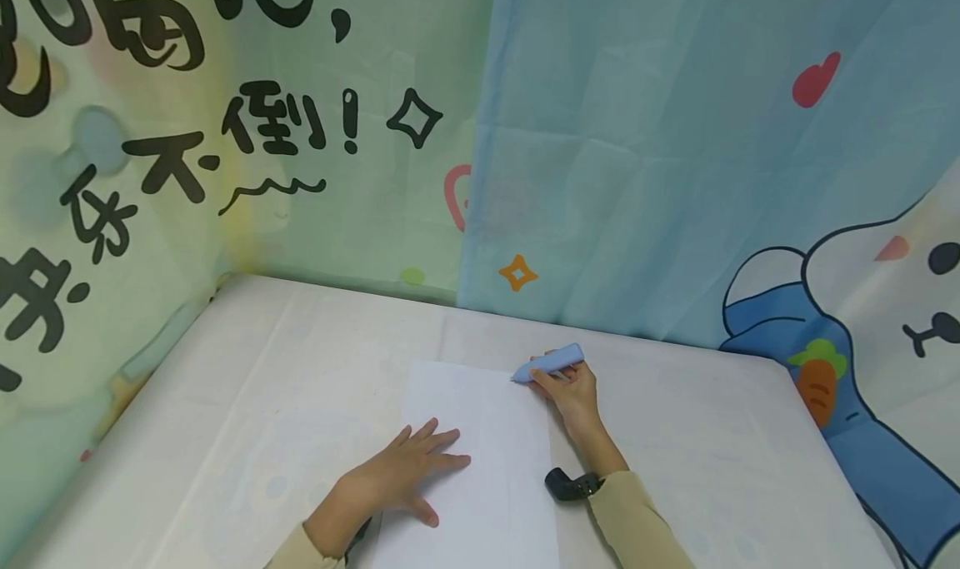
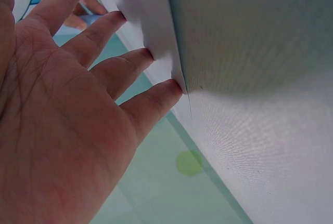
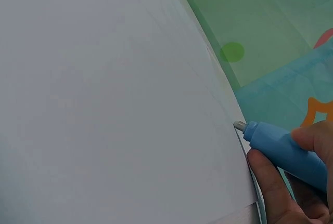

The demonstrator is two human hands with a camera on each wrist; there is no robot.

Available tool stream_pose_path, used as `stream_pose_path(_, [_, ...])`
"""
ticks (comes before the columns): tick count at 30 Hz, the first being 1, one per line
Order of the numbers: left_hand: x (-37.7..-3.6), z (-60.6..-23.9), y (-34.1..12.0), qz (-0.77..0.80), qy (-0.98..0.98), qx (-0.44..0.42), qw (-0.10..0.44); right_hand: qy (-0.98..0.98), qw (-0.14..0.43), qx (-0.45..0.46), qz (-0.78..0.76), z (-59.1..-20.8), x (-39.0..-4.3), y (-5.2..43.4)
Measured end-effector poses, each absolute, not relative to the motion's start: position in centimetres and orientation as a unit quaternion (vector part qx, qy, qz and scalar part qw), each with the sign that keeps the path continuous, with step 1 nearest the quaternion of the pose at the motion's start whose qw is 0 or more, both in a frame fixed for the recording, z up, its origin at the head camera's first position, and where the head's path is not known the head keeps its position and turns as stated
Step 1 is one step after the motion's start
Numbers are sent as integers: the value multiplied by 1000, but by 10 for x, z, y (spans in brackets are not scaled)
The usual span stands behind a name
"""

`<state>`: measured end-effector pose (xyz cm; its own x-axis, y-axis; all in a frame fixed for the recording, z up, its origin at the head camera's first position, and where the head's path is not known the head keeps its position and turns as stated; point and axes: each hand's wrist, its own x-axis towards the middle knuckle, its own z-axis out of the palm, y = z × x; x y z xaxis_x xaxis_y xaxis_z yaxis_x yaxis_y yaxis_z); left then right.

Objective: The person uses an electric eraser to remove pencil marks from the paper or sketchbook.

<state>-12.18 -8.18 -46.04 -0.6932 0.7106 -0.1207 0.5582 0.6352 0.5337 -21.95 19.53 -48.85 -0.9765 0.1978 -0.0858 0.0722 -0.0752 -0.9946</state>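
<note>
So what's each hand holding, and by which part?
Right hand grips the blue pen by its barrel, tip at the paper's far corner. Left hand holds nothing; it presses flat on the paper.

Downward head view; close, perhaps tilted wrist views

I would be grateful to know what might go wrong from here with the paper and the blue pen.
1. The pen tip sits at the far right corner of the paper; a stroke there could slip onto the tablecloth.
2. The left hand presses only the near left part, so the far corner might shift or lift.
3. The right hand has its grip far back, so control may be loose.
</note>
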Motion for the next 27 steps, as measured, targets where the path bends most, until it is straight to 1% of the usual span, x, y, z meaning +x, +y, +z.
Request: stream_pose_path(27, [-120,-460,-81,236,891,350,167,-683,32,-87,724,-488,-215,197])
